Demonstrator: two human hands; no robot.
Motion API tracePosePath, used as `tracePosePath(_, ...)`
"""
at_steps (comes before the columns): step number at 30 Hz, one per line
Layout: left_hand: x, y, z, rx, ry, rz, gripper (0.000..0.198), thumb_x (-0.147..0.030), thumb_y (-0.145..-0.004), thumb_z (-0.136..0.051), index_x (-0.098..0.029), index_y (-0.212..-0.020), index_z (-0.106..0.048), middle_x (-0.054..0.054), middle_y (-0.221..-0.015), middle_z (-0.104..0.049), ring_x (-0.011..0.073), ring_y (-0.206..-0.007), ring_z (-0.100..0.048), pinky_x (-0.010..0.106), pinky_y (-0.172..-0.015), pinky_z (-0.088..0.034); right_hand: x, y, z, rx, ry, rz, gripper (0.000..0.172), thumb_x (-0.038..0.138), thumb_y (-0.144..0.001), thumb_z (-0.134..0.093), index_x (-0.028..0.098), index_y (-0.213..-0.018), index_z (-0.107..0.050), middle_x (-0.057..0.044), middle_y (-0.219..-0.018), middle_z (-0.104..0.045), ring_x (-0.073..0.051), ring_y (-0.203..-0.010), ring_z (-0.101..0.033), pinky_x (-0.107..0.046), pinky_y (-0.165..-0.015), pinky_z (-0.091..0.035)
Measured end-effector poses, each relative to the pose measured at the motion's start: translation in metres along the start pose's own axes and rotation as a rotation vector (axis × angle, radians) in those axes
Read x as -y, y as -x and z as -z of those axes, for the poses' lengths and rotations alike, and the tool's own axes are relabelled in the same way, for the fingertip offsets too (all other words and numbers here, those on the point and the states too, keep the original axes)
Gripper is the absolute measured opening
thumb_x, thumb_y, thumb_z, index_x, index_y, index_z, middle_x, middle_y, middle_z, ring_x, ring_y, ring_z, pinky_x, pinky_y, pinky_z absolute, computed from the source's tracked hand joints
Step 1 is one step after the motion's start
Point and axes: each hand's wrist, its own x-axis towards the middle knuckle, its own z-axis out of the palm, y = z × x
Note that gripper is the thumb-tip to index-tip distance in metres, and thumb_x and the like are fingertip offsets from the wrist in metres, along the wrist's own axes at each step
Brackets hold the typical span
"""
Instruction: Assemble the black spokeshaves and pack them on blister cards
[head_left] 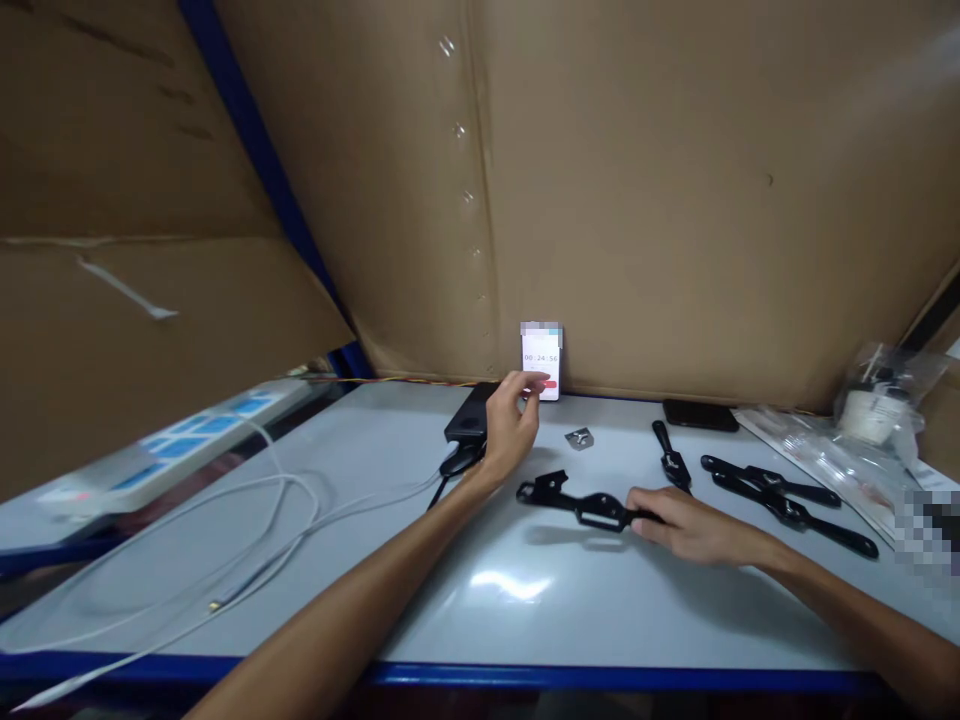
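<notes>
My right hand (686, 525) is closed round the right handle of a black spokeshave (600, 508), held a little above the white tabletop. A small black plate (551, 482) shows at the far end of its left handle; whether it is attached I cannot tell. My left hand (512, 425) reaches to an upright phone (541, 350) with a running timer on its screen. Its fingers are bent and apart, with nothing in them, and they overlap the lower screen and a red button. A small silver metal blade (579, 438) lies flat between the hands, beyond the spokeshave.
Several other black spokeshaves (795, 512) lie at the right. Behind them are a dark phone (701, 415) and plastic bags (877, 440). A black power bank (471, 415) with white cables (300, 530) sits left, near a power strip (195, 440). Cardboard walls (637, 200) enclose the table.
</notes>
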Motion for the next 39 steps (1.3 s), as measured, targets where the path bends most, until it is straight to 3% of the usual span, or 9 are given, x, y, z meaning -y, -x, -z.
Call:
tracePosePath(6,0.006,-0.001,-0.001,0.006,0.023,-0.014,0.021,-0.009,-0.087,-0.05,-0.021,-0.093,-0.066,0.002,-0.087,-0.065,0.0169,-0.081,-0.062,0.029,-0.074,-0.048,0.005,-0.008,-0.011,-0.125,0.325,-0.007,0.013,0.019,-0.093,-0.048,0.016,-0.092,-0.061,-0.009,-0.094,-0.061,-0.022,-0.091,-0.057,-0.034,-0.081,-0.042)
tracePosePath(10,0.006,0.0,-0.002,0.001,0.034,-0.015,0.021,-0.009,-0.087,-0.051,-0.021,-0.095,-0.066,0.002,-0.086,-0.064,0.0173,-0.081,-0.062,0.029,-0.075,-0.048,0.021,-0.019,-0.006,-0.172,0.509,-0.082,0.021,0.03,-0.092,-0.056,0.013,-0.092,-0.068,-0.015,-0.097,-0.064,-0.029,-0.094,-0.059,-0.039,-0.082,-0.045)
tracePosePath(13,0.006,0.0,-0.003,0.001,0.036,-0.018,0.021,-0.009,-0.087,-0.05,-0.02,-0.096,-0.066,0.002,-0.086,-0.064,0.0172,-0.081,-0.062,0.029,-0.075,-0.048,0.034,-0.04,-0.002,-0.308,0.622,-0.046,0.021,0.028,-0.094,-0.056,0.013,-0.096,-0.069,-0.016,-0.1,-0.065,-0.03,-0.098,-0.059,-0.04,-0.083,-0.044)
tracePosePath(17,0.002,0.002,-0.003,0.019,0.028,-0.034,0.023,-0.008,-0.087,-0.048,-0.02,-0.096,-0.065,0.002,-0.086,-0.064,0.0167,-0.08,-0.062,0.029,-0.075,-0.048,0.036,-0.082,-0.008,-0.306,0.403,0.129,0.025,0.022,-0.092,-0.06,0.018,-0.116,-0.066,-0.013,-0.112,-0.063,-0.026,-0.105,-0.058,-0.035,-0.085,-0.043)
tracePosePath(22,-0.005,0.005,-0.003,0.047,0.019,-0.06,0.021,-0.009,-0.089,-0.047,-0.02,-0.096,-0.063,0.002,-0.088,-0.065,0.0169,-0.083,-0.062,0.029,-0.076,-0.048,0.015,-0.112,-0.02,-0.281,0.262,0.118,0.017,0.015,-0.077,-0.071,0.018,-0.094,-0.067,-0.008,-0.094,-0.066,-0.022,-0.09,-0.06,-0.03,-0.074,-0.043)
tracePosePath(29,-0.012,0.015,-0.008,0.168,0.028,-0.094,0.019,-0.01,-0.091,-0.045,-0.02,-0.099,-0.059,0.003,-0.09,-0.065,0.0179,-0.085,-0.061,0.031,-0.079,-0.048,-0.042,-0.084,-0.005,-0.372,0.051,-0.021,0.009,0.019,-0.08,-0.065,0.017,-0.086,-0.059,0.001,-0.075,-0.063,-0.014,-0.071,-0.059,-0.023,-0.064,-0.043)
tracePosePath(33,-0.008,0.023,-0.012,0.368,-0.001,-0.128,0.022,-0.009,-0.088,-0.045,-0.02,-0.097,-0.061,0.004,-0.091,-0.065,0.0194,-0.086,-0.062,0.033,-0.079,-0.05,-0.065,-0.056,0.007,-0.408,0.037,-0.109,0.006,0.02,-0.077,-0.065,0.017,-0.08,-0.061,0.001,-0.071,-0.064,-0.014,-0.067,-0.06,-0.024,-0.061,-0.042)
tracePosePath(35,-0.001,0.026,-0.014,0.496,-0.025,-0.149,0.033,-0.003,-0.08,-0.046,-0.02,-0.102,-0.063,0.005,-0.099,-0.067,0.0211,-0.092,-0.063,0.035,-0.082,-0.051,-0.069,-0.046,0.012,-0.394,0.055,-0.149,0.001,0.017,-0.076,-0.064,0.017,-0.077,-0.063,0.001,-0.067,-0.064,-0.014,-0.064,-0.06,-0.023,-0.059,-0.041)
tracePosePath(39,0.017,0.027,-0.018,0.709,-0.068,-0.183,0.058,0.005,-0.067,-0.048,-0.022,-0.116,-0.065,0.007,-0.123,-0.067,0.0249,-0.113,-0.06,0.04,-0.096,-0.05,-0.065,-0.029,0.018,-0.379,0.168,-0.194,0.008,0.014,-0.079,-0.062,0.018,-0.074,-0.067,-0.001,-0.069,-0.068,-0.016,-0.067,-0.062,-0.025,-0.062,-0.04)
